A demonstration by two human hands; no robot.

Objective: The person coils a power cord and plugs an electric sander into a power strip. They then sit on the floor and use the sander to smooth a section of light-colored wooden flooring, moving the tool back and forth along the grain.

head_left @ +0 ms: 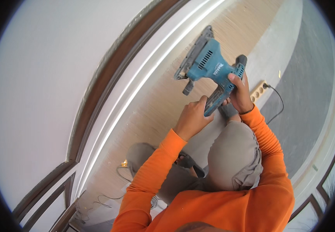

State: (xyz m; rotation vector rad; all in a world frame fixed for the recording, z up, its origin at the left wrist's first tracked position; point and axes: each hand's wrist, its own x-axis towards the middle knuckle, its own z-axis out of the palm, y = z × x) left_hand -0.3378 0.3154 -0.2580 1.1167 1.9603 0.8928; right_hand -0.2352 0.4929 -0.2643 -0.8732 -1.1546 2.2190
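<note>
I hold a teal power sander (pixel 212 63) in both hands in front of my knees. Its flat dark base plate (pixel 194 52) is turned on edge, toward the wall on the left. A dark round knob sticks out at its near side. My left hand (pixel 193 118) is closed around the near end of the tool's body. My right hand (pixel 241 92) grips the other end, with the thumb lying on the teal casing. Whether the base plate touches anything cannot be made out; it looks held above the floor.
On the left runs a white wall (pixel 39 77) with brown moulding (pixel 101 81) and a white skirting. A power strip (pixel 258 92) with a black plug and cord lies right of my hand. Wood-look flooring (pixel 155 100) meets grey floor (pixel 310 77); a thin cable lies lower left.
</note>
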